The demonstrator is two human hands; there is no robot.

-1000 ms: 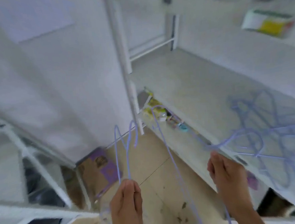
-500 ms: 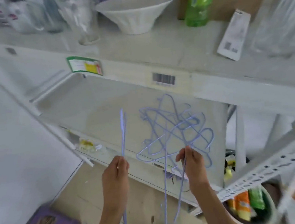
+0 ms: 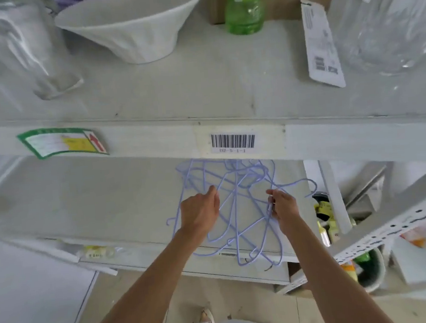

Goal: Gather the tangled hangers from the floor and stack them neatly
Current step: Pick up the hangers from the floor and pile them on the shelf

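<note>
Hangers [image 3: 232, 205], thin lilac wire, lie in a loose overlapping pile on the lower shelf [image 3: 88, 209], below and slightly right of the barcode label [image 3: 232, 141]; several ends overhang the shelf's front edge.

Left hand [image 3: 199, 212]: over the pile's left side, fingers curled together and reaching toward a wire; whether it actually grips cannot be told. Right hand [image 3: 283, 205]: at the pile's right side, thumb and fingers pinched on a wire.

Judgement on the step: hooks point several ways, so the stack is not yet neat. Best practice would be to free one hanger at a time, turn every hook to one side, then square the shoulders and slide the pile back from the edge (overhang invites a fall).

Count: hangers, roughly five or six, exact number indeterminate; hands, two; barcode label, one.
</note>
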